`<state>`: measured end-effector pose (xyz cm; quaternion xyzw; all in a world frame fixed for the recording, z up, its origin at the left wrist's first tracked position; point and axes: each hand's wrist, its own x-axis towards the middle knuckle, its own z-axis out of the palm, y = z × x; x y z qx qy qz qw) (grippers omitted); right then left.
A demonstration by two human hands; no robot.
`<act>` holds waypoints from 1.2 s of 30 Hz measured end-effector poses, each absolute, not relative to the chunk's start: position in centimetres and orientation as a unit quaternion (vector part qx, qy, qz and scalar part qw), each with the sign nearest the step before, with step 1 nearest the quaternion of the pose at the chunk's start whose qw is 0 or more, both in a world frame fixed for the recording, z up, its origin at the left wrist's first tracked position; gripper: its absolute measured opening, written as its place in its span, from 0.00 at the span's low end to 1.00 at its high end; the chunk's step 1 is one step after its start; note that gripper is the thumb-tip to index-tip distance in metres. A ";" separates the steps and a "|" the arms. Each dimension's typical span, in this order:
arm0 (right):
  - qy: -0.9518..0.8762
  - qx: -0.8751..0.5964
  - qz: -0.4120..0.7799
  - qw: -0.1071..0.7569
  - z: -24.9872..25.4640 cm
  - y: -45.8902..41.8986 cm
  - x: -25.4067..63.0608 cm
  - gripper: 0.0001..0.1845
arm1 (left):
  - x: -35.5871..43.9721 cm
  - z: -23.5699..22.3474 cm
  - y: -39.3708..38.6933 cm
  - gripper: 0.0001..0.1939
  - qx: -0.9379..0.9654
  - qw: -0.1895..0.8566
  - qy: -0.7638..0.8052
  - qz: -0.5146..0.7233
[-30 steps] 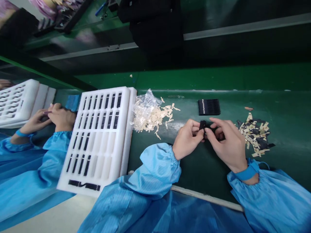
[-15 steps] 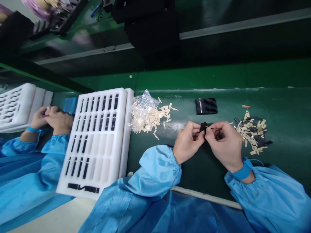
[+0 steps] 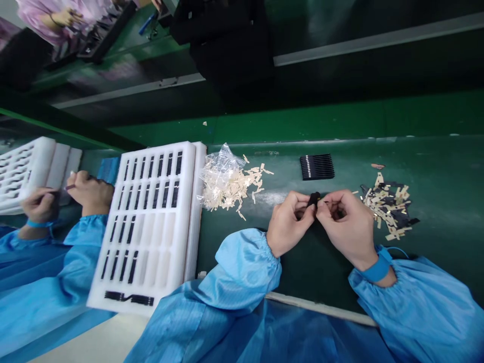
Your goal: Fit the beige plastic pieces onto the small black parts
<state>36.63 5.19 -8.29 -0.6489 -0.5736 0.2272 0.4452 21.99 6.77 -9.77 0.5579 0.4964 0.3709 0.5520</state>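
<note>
My left hand (image 3: pixel 290 222) is closed on a small black part (image 3: pixel 313 199) that shows between my fingertips. My right hand (image 3: pixel 346 224) meets it from the other side, thumb and forefinger pinched at the part's right end, where a tiny yellowish spot shows. Whatever is inside that right pinch is too small to make out. Beyond my hands lies a row of thin black strips (image 3: pixel 318 167), side by side, with a pale band near the left end. A heap of cream and black scraps (image 3: pixel 391 204) lies right of my right hand.
To my left, a clear plastic bag (image 3: pixel 223 169) lies over a pile of cream tabs (image 3: pixel 230 190). Further left stands a white foam tray (image 3: pixel 153 252) with black strips in several slots. Beside it are a co-worker's hands (image 3: pixel 88 191). A person in pink sits across the bench.
My hands stay together at the black part, which tilts slightly. The co-worker's hands have moved apart. The whole view has shifted a little.
</note>
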 end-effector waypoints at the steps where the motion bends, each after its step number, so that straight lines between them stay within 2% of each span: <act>1: -0.572 -0.648 0.238 0.444 -8.3 5.2 36.7 0.03 | 21.9 -9.7 6.9 0.07 0.565 0.544 0.496 0.372; 8: -0.533 -0.646 0.326 0.439 -8.8 5.5 37.2 0.04 | 21.1 -9.5 7.3 0.09 0.639 0.465 0.500 0.353; 13: -0.539 -0.655 0.314 0.426 -8.8 5.5 37.4 0.04 | 20.7 -9.6 7.2 0.11 0.687 0.421 0.511 0.301; 15: -0.546 -0.656 0.292 0.432 -8.6 5.5 37.5 0.09 | 20.9 -9.5 7.3 0.10 0.660 0.461 0.509 0.305; 17: -0.533 -0.651 0.275 0.465 -8.5 5.5 37.7 0.17 | 21.1 -9.3 7.5 0.10 0.590 0.554 0.491 0.322; 18: -0.523 -0.648 0.274 0.482 -8.5 5.6 37.9 0.18 | 21.3 -9.1 7.7 0.11 0.544 0.606 0.477 0.330; 20: -0.510 -0.637 0.296 0.496 -8.5 5.7 38.2 0.10 | 21.5 -8.7 8.0 0.16 0.457 0.687 0.451 0.340; 22: -0.520 -0.621 0.342 0.476 -8.5 5.7 38.4 0.04 | 21.6 -8.3 8.2 0.21 0.405 0.723 0.440 0.347; 25: -0.543 -0.600 0.378 0.451 -8.3 5.8 38.3 0.04 | 21.6 -8.0 8.4 0.22 0.382 0.729 0.444 0.353; 36: -0.542 -0.608 0.365 0.451 -8.5 5.6 38.3 0.08 | 21.6 -8.6 8.0 0.21 0.424 0.708 0.443 0.351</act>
